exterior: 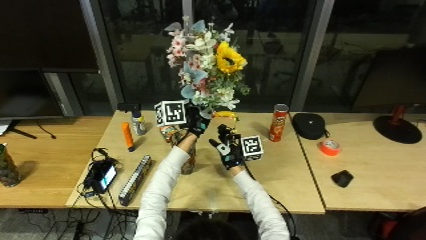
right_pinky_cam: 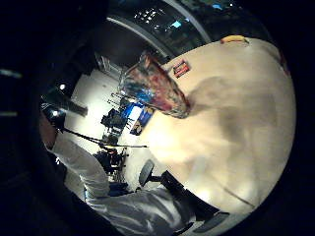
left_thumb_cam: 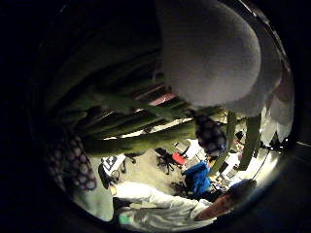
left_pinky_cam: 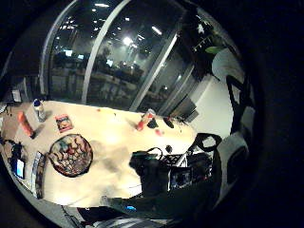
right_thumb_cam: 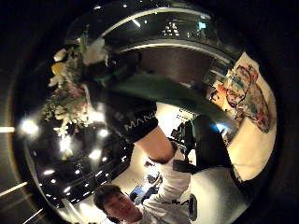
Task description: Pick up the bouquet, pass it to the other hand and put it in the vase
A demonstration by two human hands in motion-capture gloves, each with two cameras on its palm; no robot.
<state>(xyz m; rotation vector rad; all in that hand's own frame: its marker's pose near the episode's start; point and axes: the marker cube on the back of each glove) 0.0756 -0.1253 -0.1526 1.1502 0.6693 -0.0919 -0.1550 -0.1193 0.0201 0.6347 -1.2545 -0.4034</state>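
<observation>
Now bouquet upright in left hand, above vase.

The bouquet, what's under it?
The left hand grips the bouquet by its stems, held up above the table. Below it stands the vase, mostly hidden behind the left forearm, so its inside cannot be seen here. The right hand waits open beside it.

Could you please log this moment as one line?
left hand: grips bouquet stems, raised | right hand: open, empty | vase: upright, under left forearm
</observation>
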